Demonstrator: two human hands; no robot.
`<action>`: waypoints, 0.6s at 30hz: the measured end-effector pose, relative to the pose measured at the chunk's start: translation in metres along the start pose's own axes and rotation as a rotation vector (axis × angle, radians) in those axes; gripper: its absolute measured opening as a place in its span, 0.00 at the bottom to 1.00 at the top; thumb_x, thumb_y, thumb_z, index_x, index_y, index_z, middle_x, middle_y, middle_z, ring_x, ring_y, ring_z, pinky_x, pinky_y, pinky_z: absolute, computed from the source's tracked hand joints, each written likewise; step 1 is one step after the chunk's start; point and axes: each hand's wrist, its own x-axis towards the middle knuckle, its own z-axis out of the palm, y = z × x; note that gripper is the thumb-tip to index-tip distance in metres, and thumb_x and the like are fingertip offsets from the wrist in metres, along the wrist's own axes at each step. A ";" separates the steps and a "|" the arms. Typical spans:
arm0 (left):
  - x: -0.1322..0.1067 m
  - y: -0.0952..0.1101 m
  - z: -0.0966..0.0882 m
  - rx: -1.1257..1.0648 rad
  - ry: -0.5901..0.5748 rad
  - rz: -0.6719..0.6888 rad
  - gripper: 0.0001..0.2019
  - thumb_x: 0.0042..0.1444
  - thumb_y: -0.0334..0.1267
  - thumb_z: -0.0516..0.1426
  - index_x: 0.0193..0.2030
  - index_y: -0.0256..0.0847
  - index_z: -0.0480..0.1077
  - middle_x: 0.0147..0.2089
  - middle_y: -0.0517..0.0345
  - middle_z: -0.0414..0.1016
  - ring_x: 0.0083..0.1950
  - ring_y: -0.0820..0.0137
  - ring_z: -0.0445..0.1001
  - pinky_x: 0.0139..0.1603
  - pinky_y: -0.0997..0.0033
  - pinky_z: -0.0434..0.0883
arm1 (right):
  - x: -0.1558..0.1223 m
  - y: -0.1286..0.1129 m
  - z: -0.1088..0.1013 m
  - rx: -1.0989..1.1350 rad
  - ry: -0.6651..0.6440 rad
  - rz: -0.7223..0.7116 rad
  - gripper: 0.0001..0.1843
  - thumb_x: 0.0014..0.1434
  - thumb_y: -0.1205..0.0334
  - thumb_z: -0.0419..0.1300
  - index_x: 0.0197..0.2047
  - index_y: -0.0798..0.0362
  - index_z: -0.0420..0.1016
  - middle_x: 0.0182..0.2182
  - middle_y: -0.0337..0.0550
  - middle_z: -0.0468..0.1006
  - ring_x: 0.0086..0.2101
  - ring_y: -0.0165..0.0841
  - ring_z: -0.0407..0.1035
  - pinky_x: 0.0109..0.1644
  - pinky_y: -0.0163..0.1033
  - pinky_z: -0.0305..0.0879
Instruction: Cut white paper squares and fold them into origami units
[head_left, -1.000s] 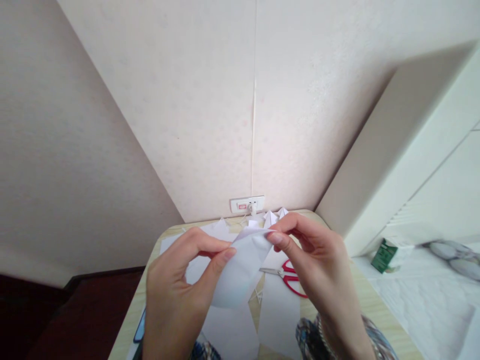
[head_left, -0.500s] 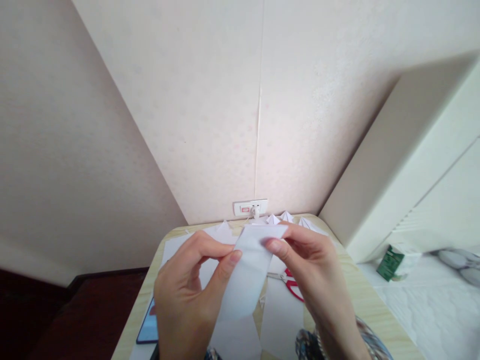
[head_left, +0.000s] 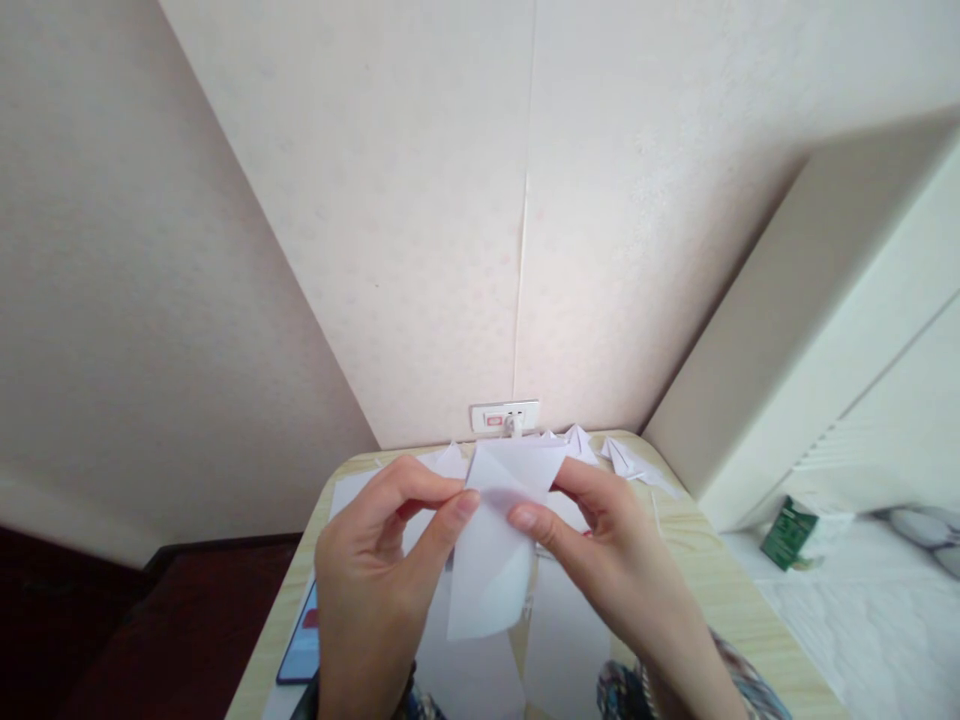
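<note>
Between my two hands a white sheet of paper (head_left: pixel 495 560) is held up above the table, its upper part folded over. My left hand (head_left: pixel 397 560) pinches its left edge between thumb and forefinger. On the right side, my right hand (head_left: pixel 600 540) grips the paper with the thumb on the near face and the fingers behind, partly hidden. Several folded white paper pieces (head_left: pixel 621 458) stand at the back of the table. More flat white sheets (head_left: pixel 566 630) lie beneath my hands. Scissors are mostly covered by my right hand.
The small wooden table (head_left: pixel 720 570) stands against the wall. A wall socket (head_left: pixel 504 416) with a plug is just behind it. A tablet or phone (head_left: pixel 300 640) lies at the left edge. A green and white box (head_left: pixel 791 533) rests on the white bedding (head_left: pixel 885 620) at right.
The paper has turned to hang more upright. My right thumb has slid left and down along it, and my right hand now covers most of the red-handled scissors.
</note>
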 end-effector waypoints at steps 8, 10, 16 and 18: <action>-0.004 -0.003 0.004 0.014 0.076 0.042 0.11 0.53 0.26 0.62 0.25 0.45 0.74 0.25 0.68 0.70 0.29 0.75 0.71 0.30 0.81 0.71 | -0.003 -0.002 0.003 -0.070 0.045 -0.026 0.17 0.60 0.55 0.64 0.21 0.51 0.76 0.21 0.38 0.79 0.25 0.33 0.71 0.30 0.36 0.64; -0.005 -0.005 0.004 -0.022 0.125 0.048 0.11 0.53 0.25 0.63 0.25 0.45 0.73 0.25 0.68 0.69 0.29 0.76 0.71 0.30 0.82 0.71 | -0.002 -0.003 0.004 -0.064 -0.015 -0.023 0.16 0.61 0.54 0.63 0.23 0.51 0.77 0.22 0.38 0.80 0.26 0.34 0.72 0.31 0.36 0.65; -0.004 -0.007 0.002 -0.090 0.153 0.065 0.11 0.52 0.24 0.62 0.25 0.44 0.72 0.25 0.68 0.69 0.28 0.75 0.72 0.29 0.81 0.72 | -0.003 -0.006 0.003 -0.149 -0.061 -0.032 0.25 0.64 0.51 0.58 0.18 0.52 0.71 0.14 0.34 0.65 0.20 0.29 0.59 0.24 0.35 0.54; -0.003 -0.008 0.001 -0.101 0.157 0.071 0.11 0.53 0.25 0.62 0.25 0.44 0.72 0.25 0.67 0.69 0.28 0.75 0.72 0.28 0.81 0.72 | -0.004 -0.006 0.004 -0.150 -0.059 -0.040 0.26 0.65 0.50 0.57 0.17 0.52 0.69 0.14 0.34 0.65 0.19 0.28 0.59 0.23 0.34 0.53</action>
